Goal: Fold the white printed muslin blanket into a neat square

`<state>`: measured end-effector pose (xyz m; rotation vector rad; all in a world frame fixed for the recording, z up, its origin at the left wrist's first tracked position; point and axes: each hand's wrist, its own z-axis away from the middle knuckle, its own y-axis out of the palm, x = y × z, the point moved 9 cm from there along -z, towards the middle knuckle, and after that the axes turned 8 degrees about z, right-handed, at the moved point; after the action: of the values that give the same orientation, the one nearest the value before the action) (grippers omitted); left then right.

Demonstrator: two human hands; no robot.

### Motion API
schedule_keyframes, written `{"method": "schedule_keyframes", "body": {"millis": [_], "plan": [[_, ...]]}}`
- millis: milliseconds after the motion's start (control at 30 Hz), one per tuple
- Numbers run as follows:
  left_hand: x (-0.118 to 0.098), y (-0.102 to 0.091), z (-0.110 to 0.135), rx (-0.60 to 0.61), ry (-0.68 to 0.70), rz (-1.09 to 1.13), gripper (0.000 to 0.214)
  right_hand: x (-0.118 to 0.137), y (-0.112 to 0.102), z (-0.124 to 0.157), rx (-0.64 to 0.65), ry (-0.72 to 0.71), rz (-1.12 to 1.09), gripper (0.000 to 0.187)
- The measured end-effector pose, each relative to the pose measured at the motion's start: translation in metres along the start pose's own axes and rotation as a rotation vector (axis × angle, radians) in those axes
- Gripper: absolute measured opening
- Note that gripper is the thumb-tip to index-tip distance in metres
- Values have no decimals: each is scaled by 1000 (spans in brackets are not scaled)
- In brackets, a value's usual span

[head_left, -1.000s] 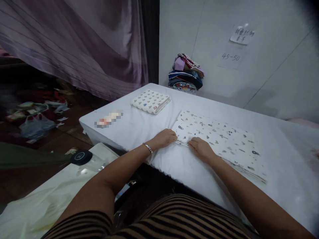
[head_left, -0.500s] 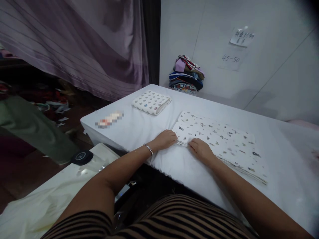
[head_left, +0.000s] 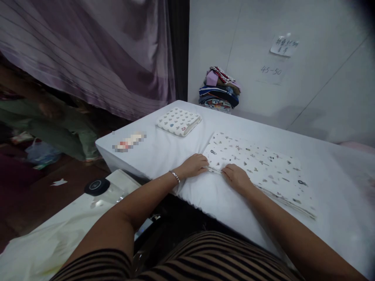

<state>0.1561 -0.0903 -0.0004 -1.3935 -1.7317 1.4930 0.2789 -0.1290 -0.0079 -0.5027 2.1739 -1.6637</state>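
A white cloth with small plant-like prints [head_left: 258,164] lies folded in layers on the white-covered table [head_left: 331,171]. My left hand [head_left: 195,165], with a bracelet at the wrist, is closed on the cloth's near left corner. A short way to the right, my right hand [head_left: 236,177] has its fingers curled on the near edge of the same cloth. The thumbs and undersides of both hands are partly hidden. Beyond my left hand sits a smaller folded cloth with grey cloud-like prints [head_left: 178,121], touched by neither hand.
A blurred-out item [head_left: 129,141] lies on the table's left end. Lower left, a jar with a black lid [head_left: 97,186] stands on a pale side surface [head_left: 55,230]. A clothes stack [head_left: 219,89] rests by the wall. A person's trousered legs [head_left: 43,121] are beyond a purple curtain [head_left: 117,50].
Both hands and the printed cloth have hardly moved. At the left, the person beyond the curtain has shifted, and an arm now shows.
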Motion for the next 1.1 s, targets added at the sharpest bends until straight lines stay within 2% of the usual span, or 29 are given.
{"method": "schedule_keyframes", "body": {"millis": [400,633,800,900,1000,1100], "plan": [[5,-2,-5,11,-39,15,17,-6,-1,-1,16,60,-81,28],[2,2,-10,33,-18,-98,11,-1,-2,1,-19,-15,-28,30],[0,-2,-13,-17,-17,-254,13,-4,-4,-1,-51,18,2,31],[-2,-1,-10,-44,18,-316,15,-3,-3,-2,-77,32,81,31],[-3,5,-3,-22,56,-312,16,3,4,-2,-52,-2,121,31],[1,6,2,-15,9,-303,18,5,5,0,-53,-23,113,30]]}}
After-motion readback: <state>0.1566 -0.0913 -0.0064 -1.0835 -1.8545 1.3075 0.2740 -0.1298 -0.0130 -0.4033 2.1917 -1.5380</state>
